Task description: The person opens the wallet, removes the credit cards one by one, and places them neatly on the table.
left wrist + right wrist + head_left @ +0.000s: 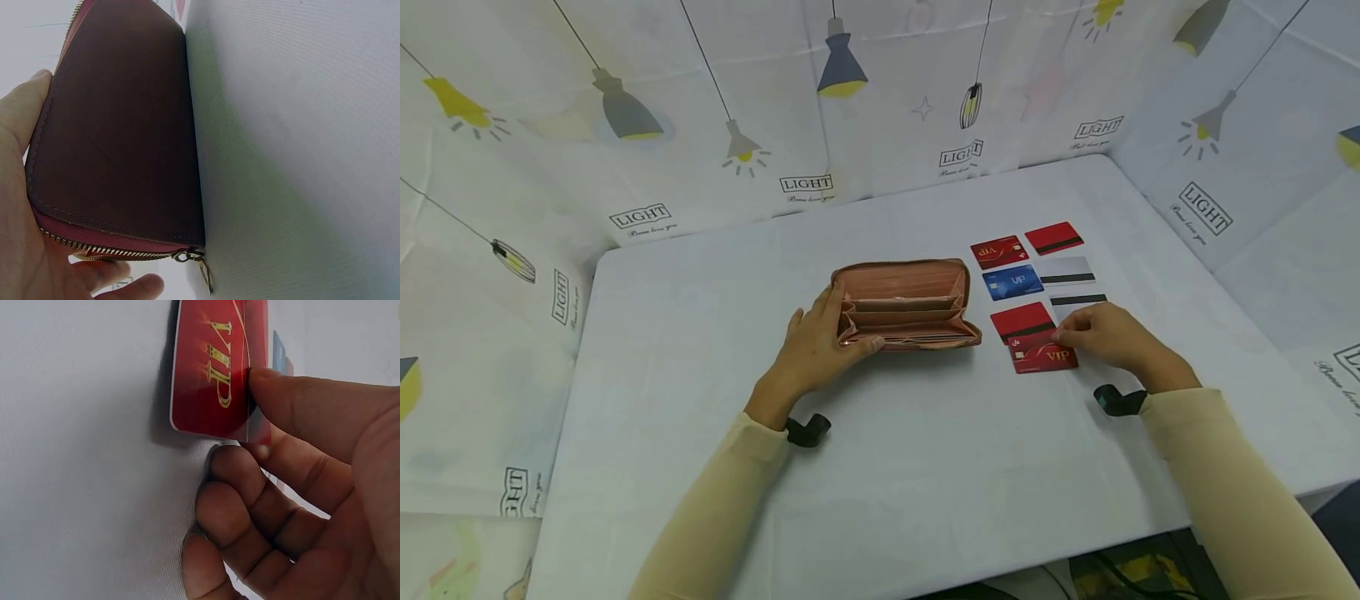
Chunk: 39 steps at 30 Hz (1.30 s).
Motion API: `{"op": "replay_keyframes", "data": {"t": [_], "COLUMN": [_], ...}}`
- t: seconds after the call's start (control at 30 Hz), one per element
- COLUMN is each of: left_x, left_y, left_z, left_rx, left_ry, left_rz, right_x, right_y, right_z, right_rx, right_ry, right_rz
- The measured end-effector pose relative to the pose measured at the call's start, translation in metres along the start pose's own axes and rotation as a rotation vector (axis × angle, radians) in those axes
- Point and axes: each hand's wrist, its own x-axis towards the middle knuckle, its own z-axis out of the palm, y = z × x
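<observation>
A brown zip-around wallet (901, 277) stands spread on the white table, its inner pockets facing up. My left hand (816, 342) grips its left end, thumb on the front edge and fingers along the side. The left wrist view shows the wallet's dark outer cover (119, 131) and a zipper pull (205, 275) at its corner. To the right, my right hand (1108, 335) pinches the right edge of a red VIP card (1041, 357) between thumb and index finger. That card overlaps a red card with a black stripe (1021, 318).
Beyond the pinched card lie another red VIP card (998, 252), a blue VIP card (1012, 282), a red striped card (1055, 238) and two pale striped cards, one pale card (1066, 270) behind the other. A lamp-printed cloth (895, 108) borders the table's back.
</observation>
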Motion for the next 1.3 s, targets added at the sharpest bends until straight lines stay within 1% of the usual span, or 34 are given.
{"op": "replay_keyframes", "data": {"t": [0.13, 0.33, 0.53, 0.6, 0.7, 0.8, 0.87, 0.93, 1.0, 1.13, 1.3], "left_x": [0.000, 0.001, 0.001, 0.001, 0.001, 0.000, 0.000, 0.000, 0.000, 0.000, 0.000], "left_y": [0.000, -0.001, 0.000, 0.000, 0.001, 0.001, 0.001, 0.001, 0.000, 0.001, 0.000], "left_z": [0.000, 0.001, 0.000, 0.000, 0.000, -0.001, -0.001, -0.002, -0.002, -0.002, -0.001], "left_rx": [-0.001, 0.002, 0.004, 0.005, 0.006, 0.005, 0.006, 0.006, 0.005, 0.000, 0.004], "left_ry": [0.000, 0.002, -0.008, -0.009, -0.009, -0.007, -0.005, -0.004, -0.004, -0.005, -0.004], "left_rz": [-0.002, -0.003, -0.006, -0.005, -0.002, -0.003, -0.006, -0.009, -0.007, -0.001, -0.004], "right_x": [-0.002, -0.002, -0.003, -0.003, -0.001, 0.004, 0.009, 0.013, 0.017, 0.023, 0.028], "right_y": [-0.004, -0.008, -0.011, -0.012, -0.014, -0.019, -0.024, -0.029, -0.033, -0.036, -0.036], "right_z": [0.002, 0.005, 0.006, 0.006, 0.007, 0.007, 0.007, 0.004, 0.002, -0.001, -0.002], "right_rx": [-0.017, -0.084, -0.088, -0.093, -0.124, -0.176, -0.214, -0.247, -0.275, -0.299, -0.344], "right_ry": [0.012, 0.048, 0.025, 0.021, 0.046, 0.088, 0.100, 0.086, 0.052, -0.008, -0.017], "right_rz": [0.011, -0.013, -0.028, -0.043, -0.080, -0.133, -0.158, -0.168, -0.165, -0.148, -0.123]}}
